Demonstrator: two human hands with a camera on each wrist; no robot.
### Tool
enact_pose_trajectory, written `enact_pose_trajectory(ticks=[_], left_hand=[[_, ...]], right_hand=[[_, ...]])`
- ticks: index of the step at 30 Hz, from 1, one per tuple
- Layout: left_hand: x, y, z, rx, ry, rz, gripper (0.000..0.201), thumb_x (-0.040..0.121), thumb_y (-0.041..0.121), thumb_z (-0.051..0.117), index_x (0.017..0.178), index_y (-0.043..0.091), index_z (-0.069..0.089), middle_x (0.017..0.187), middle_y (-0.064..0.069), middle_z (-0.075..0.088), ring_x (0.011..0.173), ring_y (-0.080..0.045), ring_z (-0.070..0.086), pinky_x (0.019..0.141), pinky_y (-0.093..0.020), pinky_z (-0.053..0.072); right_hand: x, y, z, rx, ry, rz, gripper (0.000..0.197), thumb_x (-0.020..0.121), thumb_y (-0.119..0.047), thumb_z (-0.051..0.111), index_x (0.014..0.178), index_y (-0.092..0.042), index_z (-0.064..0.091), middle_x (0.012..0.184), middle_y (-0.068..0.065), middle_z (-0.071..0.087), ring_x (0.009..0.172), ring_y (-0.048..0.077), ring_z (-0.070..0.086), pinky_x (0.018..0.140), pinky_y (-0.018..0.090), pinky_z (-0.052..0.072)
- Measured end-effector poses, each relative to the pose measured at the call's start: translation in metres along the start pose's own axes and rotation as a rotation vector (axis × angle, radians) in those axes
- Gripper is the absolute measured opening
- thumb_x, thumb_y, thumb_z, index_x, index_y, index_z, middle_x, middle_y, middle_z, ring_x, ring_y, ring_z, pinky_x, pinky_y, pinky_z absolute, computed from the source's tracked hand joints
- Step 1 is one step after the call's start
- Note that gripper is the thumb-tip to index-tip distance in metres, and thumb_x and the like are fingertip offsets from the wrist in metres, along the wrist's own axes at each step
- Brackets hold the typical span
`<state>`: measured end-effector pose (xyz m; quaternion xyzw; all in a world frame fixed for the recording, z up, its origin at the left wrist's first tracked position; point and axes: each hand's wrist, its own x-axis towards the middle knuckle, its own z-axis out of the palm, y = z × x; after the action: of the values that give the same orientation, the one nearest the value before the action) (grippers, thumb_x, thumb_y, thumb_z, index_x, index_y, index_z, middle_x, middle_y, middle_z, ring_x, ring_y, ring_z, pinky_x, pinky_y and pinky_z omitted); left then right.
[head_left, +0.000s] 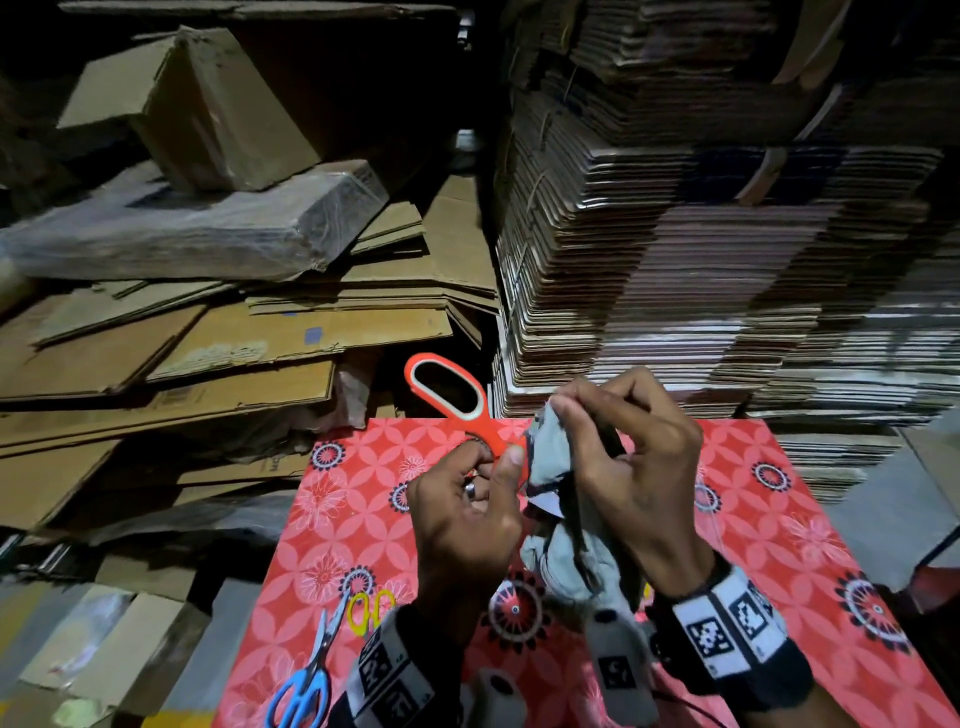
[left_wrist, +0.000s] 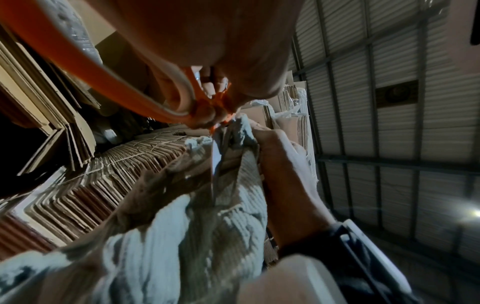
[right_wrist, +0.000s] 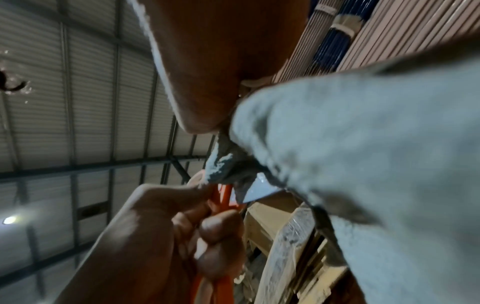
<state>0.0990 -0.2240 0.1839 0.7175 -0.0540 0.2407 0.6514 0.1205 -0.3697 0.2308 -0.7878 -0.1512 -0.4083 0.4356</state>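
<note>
While pinching the orange-handled scissors (head_left: 447, 389) close to the pivot, curls left hand (head_left: 462, 514) fingers tight round the handle neck, with the big loop jutting toward 11 o'clock above the red floral tabletop (head_left: 779, 519). Wraps the grey cloth (head_left: 550, 457) round the blade (left_wrist: 214, 164) with right hand (head_left: 639, 467), fingers closed on the fabric. Could nick cloth or fingertip if dragged along the edge, judging by bare steel poking through the folds. Could twist or swing open, given a hold beside the pivot rather than through the loops. Less likely: snagging the hanging cloth on the blue-handled scissors (head_left: 306, 680) or yellow-handled scissors (head_left: 371, 610), lying well apart at 7 o'clock.
</note>
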Motion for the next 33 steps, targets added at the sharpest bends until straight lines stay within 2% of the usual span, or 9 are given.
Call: enact_pose_trajectory(ticks=[4,7,10,13,16,22,27,30,33], left_hand=[[0.0,-0.001,-0.002,-0.042,-0.001,-0.024,0.047,0.093,0.045,0.065,0.065,0.011,0.047,0.055,-0.018,0.039,0.048,-0.017,0.035,0.043,-0.041,0.03],[-0.001,0.001,0.001,-0.062,-0.003,-0.046,0.049,0.093,0.045,0.065,0.066,0.009,0.046,0.054,-0.019,0.036,0.045,-0.023,0.033,0.04,-0.043,0.029],[0.002,-0.002,0.0,-0.066,0.011,-0.065,0.048,0.093,0.048,0.066,0.066,0.013,0.047,0.055,-0.021,0.037,0.043,-0.029,0.037,0.04,-0.044,0.032],[0.004,-0.003,-0.003,-0.049,0.012,-0.053,0.048,0.092,0.048,0.066,0.066,0.012,0.048,0.054,-0.019,0.04,0.045,-0.021,0.037,0.041,-0.042,0.031],[0.003,0.001,0.001,-0.067,0.015,-0.05,0.049,0.092,0.045,0.066,0.064,0.013,0.042,0.054,-0.019,0.032,0.048,-0.016,0.032,0.042,-0.038,0.026],[0.0,-0.008,-0.004,-0.036,0.023,-0.042,0.048,0.092,0.044,0.066,0.064,0.013,0.043,0.052,-0.019,0.038,0.043,-0.02,0.034,0.04,-0.038,0.029],[0.0,-0.009,-0.002,-0.016,0.021,-0.008,0.047,0.092,0.043,0.064,0.063,0.01,0.044,0.049,-0.009,0.039,0.042,-0.014,0.037,0.042,-0.026,0.027],[-0.001,-0.013,-0.006,0.036,0.013,0.026,0.048,0.093,0.041,0.063,0.062,0.011,0.043,0.049,-0.002,0.039,0.042,-0.016,0.036,0.04,-0.031,0.028],[-0.002,-0.014,-0.004,0.029,0.006,0.017,0.049,0.095,0.04,0.063,0.064,0.009,0.043,0.05,-0.012,0.04,0.04,-0.029,0.037,0.038,-0.038,0.03]], right_hand=[[-0.011,-0.009,0.003,0.006,-0.046,-0.022,0.008,0.089,-0.004,0.079,0.095,-0.008,0.082,0.076,0.004,0.056,0.069,0.015,0.057,0.062,0.023,0.044],[0.0,0.0,-0.003,0.006,0.01,0.003,0.009,0.088,-0.004,0.081,0.095,-0.009,0.083,0.074,-0.001,0.053,0.07,0.002,0.052,0.065,0.013,0.038],[-0.006,-0.007,0.001,-0.012,0.0,0.013,0.011,0.087,-0.003,0.082,0.095,-0.009,0.083,0.075,0.001,0.055,0.069,0.007,0.053,0.064,0.015,0.04],[-0.011,-0.01,0.004,0.013,-0.061,-0.016,0.01,0.087,-0.003,0.082,0.094,-0.01,0.083,0.076,0.002,0.058,0.071,0.008,0.057,0.064,0.018,0.043],[0.007,-0.002,0.0,0.017,0.033,0.016,0.011,0.087,-0.005,0.082,0.095,-0.012,0.083,0.073,0.0,0.053,0.068,0.001,0.051,0.064,0.013,0.038],[-0.006,-0.003,0.005,0.006,-0.052,-0.007,0.01,0.087,-0.003,0.081,0.093,-0.011,0.083,0.074,-0.001,0.055,0.067,0.008,0.053,0.063,0.017,0.041],[-0.001,-0.003,0.006,-0.013,-0.027,0.024,0.011,0.087,-0.004,0.082,0.094,-0.012,0.083,0.073,-0.002,0.053,0.068,0.006,0.053,0.063,0.018,0.041],[-0.008,-0.001,0.007,-0.01,-0.086,0.004,0.01,0.087,-0.003,0.082,0.092,-0.011,0.083,0.074,0.0,0.056,0.067,0.009,0.054,0.064,0.018,0.042],[0.005,0.008,0.004,-0.027,-0.008,0.04,0.009,0.087,-0.005,0.082,0.092,-0.012,0.083,0.072,0.0,0.051,0.064,0.009,0.05,0.063,0.017,0.039]])
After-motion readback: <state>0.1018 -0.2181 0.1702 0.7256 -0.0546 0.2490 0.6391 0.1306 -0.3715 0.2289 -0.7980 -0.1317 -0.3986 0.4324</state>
